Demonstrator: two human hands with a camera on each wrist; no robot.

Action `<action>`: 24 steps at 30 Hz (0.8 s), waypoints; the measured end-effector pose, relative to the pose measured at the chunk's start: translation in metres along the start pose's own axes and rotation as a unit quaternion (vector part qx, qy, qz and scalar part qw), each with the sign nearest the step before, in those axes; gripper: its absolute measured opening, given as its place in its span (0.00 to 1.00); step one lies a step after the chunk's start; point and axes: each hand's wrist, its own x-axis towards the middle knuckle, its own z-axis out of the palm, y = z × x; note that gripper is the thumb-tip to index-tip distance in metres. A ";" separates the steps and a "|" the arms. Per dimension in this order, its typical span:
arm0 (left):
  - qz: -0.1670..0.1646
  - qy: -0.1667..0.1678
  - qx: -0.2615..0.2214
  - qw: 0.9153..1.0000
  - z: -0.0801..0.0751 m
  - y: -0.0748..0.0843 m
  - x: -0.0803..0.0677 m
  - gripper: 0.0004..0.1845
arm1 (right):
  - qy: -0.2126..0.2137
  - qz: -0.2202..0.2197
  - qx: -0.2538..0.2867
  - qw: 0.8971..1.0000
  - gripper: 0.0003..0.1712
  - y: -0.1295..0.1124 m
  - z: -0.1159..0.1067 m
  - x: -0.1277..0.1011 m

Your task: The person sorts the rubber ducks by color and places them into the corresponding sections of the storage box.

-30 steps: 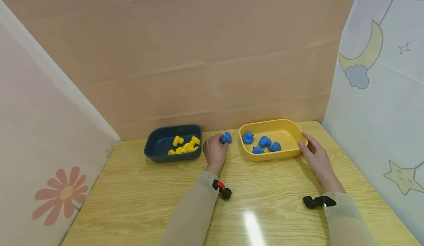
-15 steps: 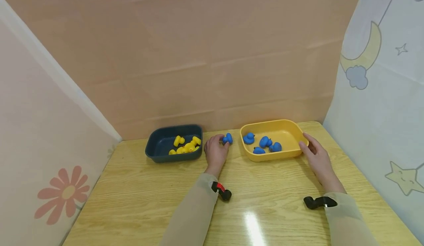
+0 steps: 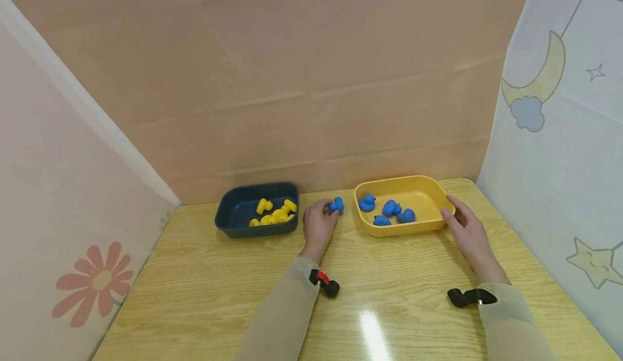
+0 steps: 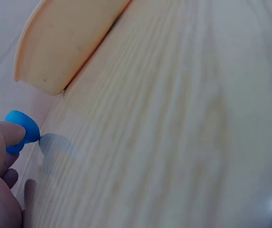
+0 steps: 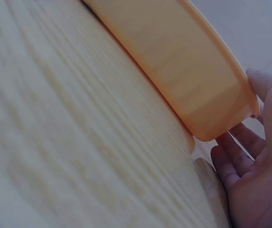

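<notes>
Between the two bins, my left hand (image 3: 318,228) pinches a small blue toy duck (image 3: 336,205) with thumb and fingertips. In the left wrist view the duck (image 4: 27,127) is tipped on its side, right at the tabletop, where its reflection shows. My right hand (image 3: 471,239) holds the right end of the yellow bin (image 3: 404,228), thumb at the rim and the other fingers along the outer wall. The right wrist view shows those fingers (image 5: 238,156) by the bin's lower corner. Inside the yellow bin, several blue ducks (image 3: 391,208) lie mostly toward its left half.
A dark blue bin (image 3: 258,231) with several yellow ducks (image 3: 279,215) stands left of my left hand. Both bins sit at the back of the wooden table (image 3: 389,274), near a peach cloth backdrop (image 3: 311,80). Printed cloths flank both sides.
The blue duck has turned a little in my left fingers, its head swinging toward me. My right hand keeps its hold on the yellow bin. The whole head view has shifted slightly.
</notes>
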 end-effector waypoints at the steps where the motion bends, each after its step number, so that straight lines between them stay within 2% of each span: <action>1: -0.001 0.001 -0.003 1.000 0.000 -0.001 0.000 0.17 | 0.001 0.001 0.000 1.000 0.43 0.000 0.000 0.000; 7: -0.013 0.016 -0.045 0.999 0.000 -0.005 -0.005 0.17 | 0.001 0.001 -0.006 1.000 0.43 -0.002 0.000 -0.001; 12: -0.017 0.031 -0.074 0.997 -0.004 -0.002 -0.010 0.18 | 0.000 -0.002 -0.006 1.000 0.43 -0.002 -0.001 -0.002; 18: 0.010 0.050 -0.088 0.995 -0.009 0.007 -0.014 0.18 | -0.001 0.005 -0.002 1.000 0.44 0.000 -0.001 0.000; 24: 0.038 0.054 -0.114 0.991 -0.015 0.021 -0.016 0.19 | -0.003 0.000 -0.002 1.000 0.44 0.003 -0.001 0.001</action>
